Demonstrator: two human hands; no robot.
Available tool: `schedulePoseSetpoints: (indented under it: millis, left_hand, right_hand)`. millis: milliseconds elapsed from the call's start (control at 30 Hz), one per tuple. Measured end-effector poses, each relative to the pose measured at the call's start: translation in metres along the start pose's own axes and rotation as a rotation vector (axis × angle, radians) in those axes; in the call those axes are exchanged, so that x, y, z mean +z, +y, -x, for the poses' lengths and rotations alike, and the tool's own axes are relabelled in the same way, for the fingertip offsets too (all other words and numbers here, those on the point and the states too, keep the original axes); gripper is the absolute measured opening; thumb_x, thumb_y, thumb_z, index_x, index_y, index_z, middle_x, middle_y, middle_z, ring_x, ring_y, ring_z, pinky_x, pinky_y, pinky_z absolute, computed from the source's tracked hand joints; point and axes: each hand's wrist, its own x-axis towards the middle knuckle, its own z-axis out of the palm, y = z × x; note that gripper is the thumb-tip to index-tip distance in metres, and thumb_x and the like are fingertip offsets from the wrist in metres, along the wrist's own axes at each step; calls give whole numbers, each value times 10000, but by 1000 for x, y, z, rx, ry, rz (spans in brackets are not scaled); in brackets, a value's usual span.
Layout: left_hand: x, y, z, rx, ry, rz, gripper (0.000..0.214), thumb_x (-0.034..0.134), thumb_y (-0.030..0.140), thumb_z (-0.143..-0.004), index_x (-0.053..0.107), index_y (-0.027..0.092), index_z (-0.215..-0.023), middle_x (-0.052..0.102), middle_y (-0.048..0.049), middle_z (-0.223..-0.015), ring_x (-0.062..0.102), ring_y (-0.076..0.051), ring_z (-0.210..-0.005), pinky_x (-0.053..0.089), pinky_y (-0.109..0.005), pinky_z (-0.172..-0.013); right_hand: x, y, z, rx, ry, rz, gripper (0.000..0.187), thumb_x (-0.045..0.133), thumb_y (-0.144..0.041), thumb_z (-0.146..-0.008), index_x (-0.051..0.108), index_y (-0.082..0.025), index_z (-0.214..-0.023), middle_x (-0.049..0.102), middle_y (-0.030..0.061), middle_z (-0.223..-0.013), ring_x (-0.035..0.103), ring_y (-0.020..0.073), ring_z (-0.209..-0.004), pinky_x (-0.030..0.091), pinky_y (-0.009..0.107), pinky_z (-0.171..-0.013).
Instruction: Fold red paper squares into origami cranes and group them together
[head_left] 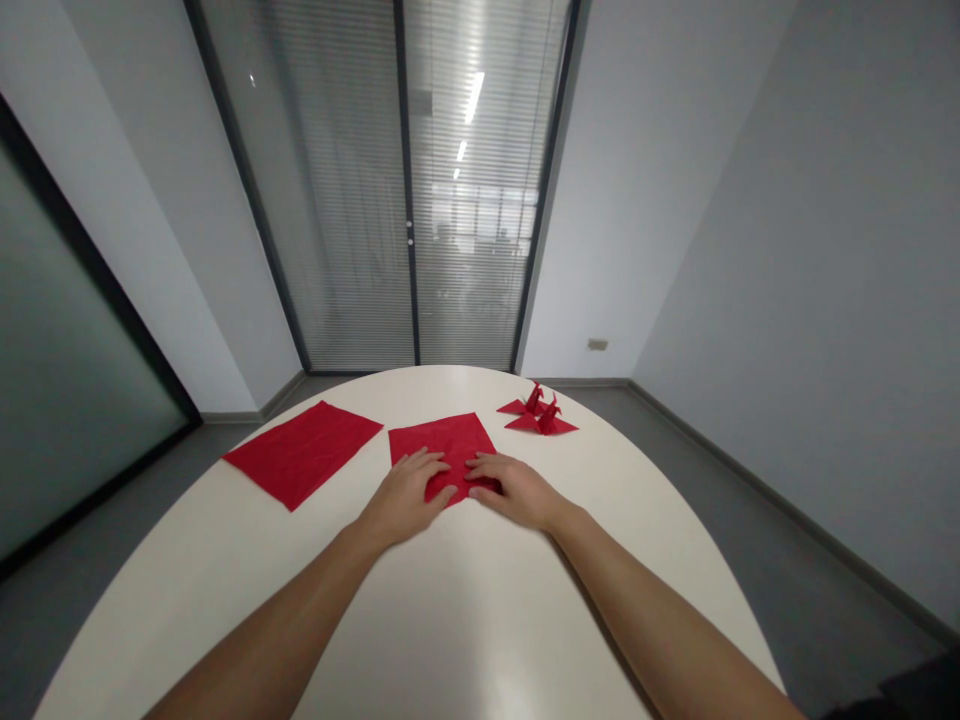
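A red sheet of paper lies flat on the white table, directly under both hands. My left hand rests on its left part, fingers stretched out and thumb apart. On the right part lies my right hand, its fingers spread and slightly bent. Each hand touches the paper without gripping it. The near corners of the sheet are partly covered by the hands. To the left lies a second, larger-looking red sheet of paper. Beyond my right hand, two folded red paper cranes stand close together, one partly behind the other.
The round white table has its curved far edge just past the papers and cranes. Behind it are a glass partition with blinds and a dark frame, and pale walls. A small wall socket sits low on the right.
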Motion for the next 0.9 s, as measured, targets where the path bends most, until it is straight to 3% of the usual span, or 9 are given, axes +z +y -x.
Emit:
schedulePoseSetpoints:
  millis: [167, 400, 500, 600, 900]
  left_hand:
    - [-6, 7, 2, 137, 25, 13, 390, 652, 451, -868, 699, 221, -1180, 659, -92, -1313, 567, -287, -1257, 436, -449, -1110]
    - [-6, 6, 2, 72, 51, 9, 223, 569, 308, -922, 714, 229, -1071, 719, -60, -1196, 656, -240, -1113, 525, -372, -971]
    - [-6, 5, 1, 45, 51, 17, 228, 516, 289, -940, 717, 231, -1029, 739, -46, -1127, 680, -223, -1033, 538, -352, -914]
    - [-7, 6, 1, 27, 57, 21, 248, 487, 290, -947, 716, 226, -1019, 747, -47, -1083, 687, -219, -987, 538, -345, -882]
    - [-16, 14, 7, 22, 55, -65, 392, 579, 330, -869, 636, 206, -1237, 711, -79, -1223, 678, -266, -1067, 523, -368, -914]
  right_hand:
    - [-2, 0, 0, 28, 23, -48, 255, 589, -375, -953, 738, -237, -1107, 707, 71, -1248, 605, 268, -1238, 468, 398, -1044]
    - [-4, -3, 0, 63, 50, -67, 284, 636, -372, -910, 719, -230, -1142, 730, 72, -1180, 672, 259, -1093, 502, 372, -964]
    - [-2, 0, 0, 55, 51, -51, 325, 684, -351, -861, 715, -227, -1160, 728, 73, -1182, 676, 259, -1071, 502, 367, -951]
    - [-2, 2, 1, 72, 65, -51, 246, 621, -327, -907, 732, -221, -1099, 744, 65, -1127, 686, 245, -1022, 503, 347, -915]
    - [-8, 5, 1, 209, 220, -149, 287, 556, -439, -957, 729, -213, -994, 760, 58, -1003, 681, 228, -865, 504, 328, -784]
